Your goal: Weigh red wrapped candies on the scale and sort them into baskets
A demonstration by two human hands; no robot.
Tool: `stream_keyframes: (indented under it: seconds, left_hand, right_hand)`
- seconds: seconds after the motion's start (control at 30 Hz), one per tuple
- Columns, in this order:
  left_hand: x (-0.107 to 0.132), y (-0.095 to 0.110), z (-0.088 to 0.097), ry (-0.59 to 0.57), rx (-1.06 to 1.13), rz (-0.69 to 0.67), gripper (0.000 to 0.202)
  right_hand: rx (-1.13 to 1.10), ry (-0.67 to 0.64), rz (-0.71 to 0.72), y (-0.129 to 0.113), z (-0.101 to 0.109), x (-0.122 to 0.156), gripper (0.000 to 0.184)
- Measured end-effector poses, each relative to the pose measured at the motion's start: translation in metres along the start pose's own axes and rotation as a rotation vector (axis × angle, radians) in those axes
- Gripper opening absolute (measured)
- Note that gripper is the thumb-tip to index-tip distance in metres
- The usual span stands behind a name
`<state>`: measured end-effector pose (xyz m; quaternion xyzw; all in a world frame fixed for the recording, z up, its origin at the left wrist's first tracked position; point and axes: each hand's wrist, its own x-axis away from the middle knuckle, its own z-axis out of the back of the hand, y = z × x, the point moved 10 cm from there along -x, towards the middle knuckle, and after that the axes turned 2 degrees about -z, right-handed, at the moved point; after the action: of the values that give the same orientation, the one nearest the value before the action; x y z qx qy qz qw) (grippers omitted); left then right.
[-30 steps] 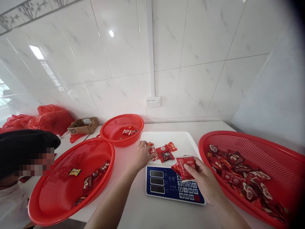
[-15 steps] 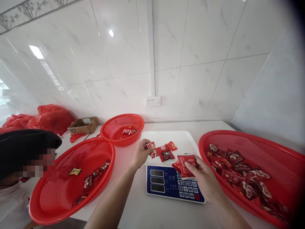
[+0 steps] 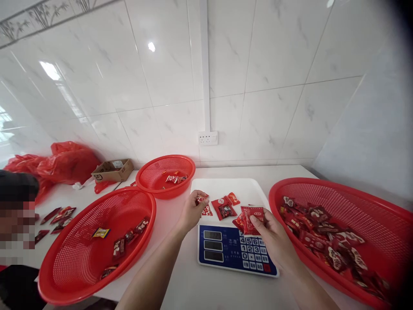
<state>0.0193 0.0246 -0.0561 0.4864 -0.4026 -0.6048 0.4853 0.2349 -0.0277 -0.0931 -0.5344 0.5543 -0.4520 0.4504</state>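
Note:
Over the left part of the scale's white tray (image 3: 238, 184), my left hand (image 3: 192, 212) pinches a red-and-white patterned snack packet (image 3: 206, 208). My right hand (image 3: 270, 228) grips a flat red snack packet (image 3: 252, 218) between thumb and fingers, above the keypad's upper edge. Part of another red packet (image 3: 238, 222) shows just left of it; whether it is held too, I cannot tell. Between my hands, several small red packets (image 3: 225, 210) lie on the tray. The blue panel of the digital scale (image 3: 222, 245) faces me, its right side partly covered by my right hand.
A large red basket (image 3: 292, 183) with many packets stands at right. Two more red baskets, one large (image 3: 74, 245) and one smaller (image 3: 155, 165), hold a few packets at left. Behind are a cardboard box (image 3: 112, 172) and red plastic bags (image 3: 72, 161). A co-worker (image 3: 16, 189) is at far left.
My left hand has turned slightly, with its packet lower and more upright over the tray. My right hand's packet has tilted back a little. The co-worker has moved left, uncovering packets on the table.

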Motion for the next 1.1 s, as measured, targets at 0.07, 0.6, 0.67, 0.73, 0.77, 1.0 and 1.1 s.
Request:
stream_keyframes:
  seconds: [0.07, 0.6, 0.67, 0.73, 0.77, 1.0, 1.1]
  left_hand:
    - [0.001, 0.002, -0.003, -0.032, -0.098, -0.05, 0.014]
    - [0.006, 0.003, -0.013, -0.139, -0.456, -0.171, 0.044]
    - [0.008, 0.002, -0.011, -0.14, -0.483, -0.18, 0.047]
    - [0.009, 0.001, -0.009, -0.143, -0.513, -0.175, 0.048]
    - [0.01, 0.001, -0.009, -0.145, -0.525, -0.169, 0.047]
    - [0.011, 0.003, -0.006, -0.134, -0.564, -0.143, 0.043]
    - [0.011, 0.003, -0.002, -0.115, -0.605, -0.154, 0.03]
  right_hand:
    - [0.066, 0.007, 0.031, 0.0, 0.0, -0.006, 0.041]
    - [0.269, -0.086, 0.16, -0.035, -0.05, -0.059, 0.029]
    - [0.282, -0.063, 0.176, -0.032, -0.047, -0.062, 0.03]
    - [0.297, -0.052, 0.184, -0.029, -0.044, -0.063, 0.03]
    - [0.308, -0.052, 0.189, -0.028, -0.043, -0.063, 0.031]
    - [0.541, -0.011, 0.23, -0.032, -0.035, -0.064, 0.032]
    - [0.697, 0.029, 0.26, -0.037, -0.029, -0.064, 0.033]
